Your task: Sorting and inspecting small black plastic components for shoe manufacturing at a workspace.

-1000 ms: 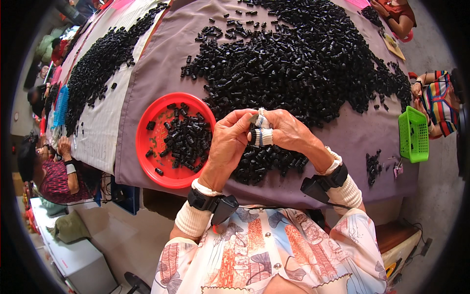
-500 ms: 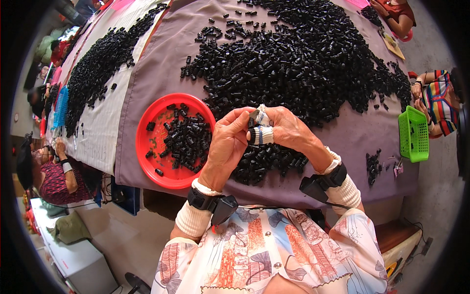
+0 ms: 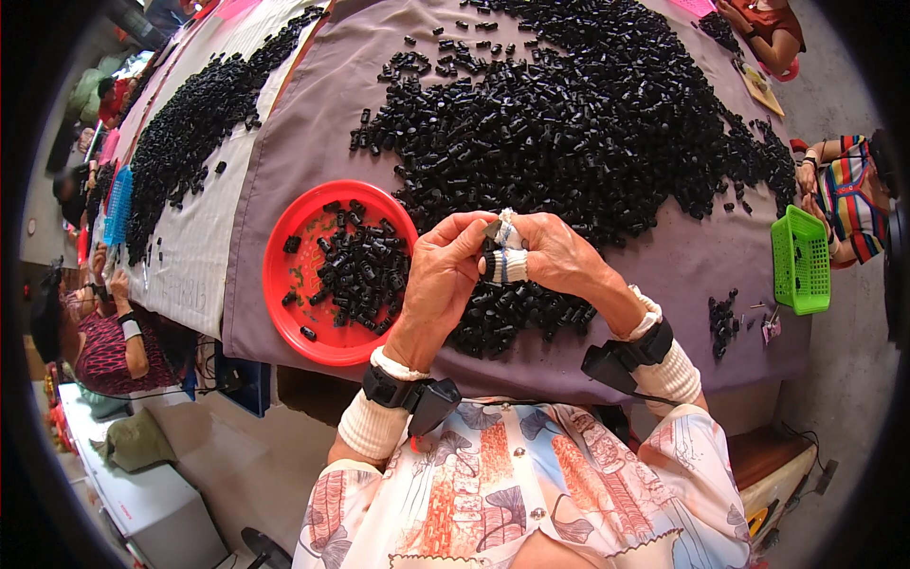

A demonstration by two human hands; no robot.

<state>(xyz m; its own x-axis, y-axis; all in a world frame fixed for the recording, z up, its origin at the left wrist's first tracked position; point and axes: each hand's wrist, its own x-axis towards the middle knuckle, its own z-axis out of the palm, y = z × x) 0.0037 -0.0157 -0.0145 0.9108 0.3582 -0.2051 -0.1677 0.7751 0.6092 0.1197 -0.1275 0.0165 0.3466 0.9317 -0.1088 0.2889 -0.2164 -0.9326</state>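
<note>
A small, half-hidden piece (image 3: 492,229) is pinched by the left hand (image 3: 438,270), fingertips closed, beside the right hand (image 3: 566,254), whose curled grip's contents cannot be told; black parts (image 3: 550,133) are heaped beyond.

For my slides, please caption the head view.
Left hand and right hand together over black parts, beside a red tray.

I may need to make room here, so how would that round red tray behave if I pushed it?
The round red tray looks like glossy plastic, so it's probably fairly stiff. Lying flat, it would likely slide rather than tip, though the creased mauve cloth might bunch up. The loosely heaped black parts inside would probably shift.
</note>
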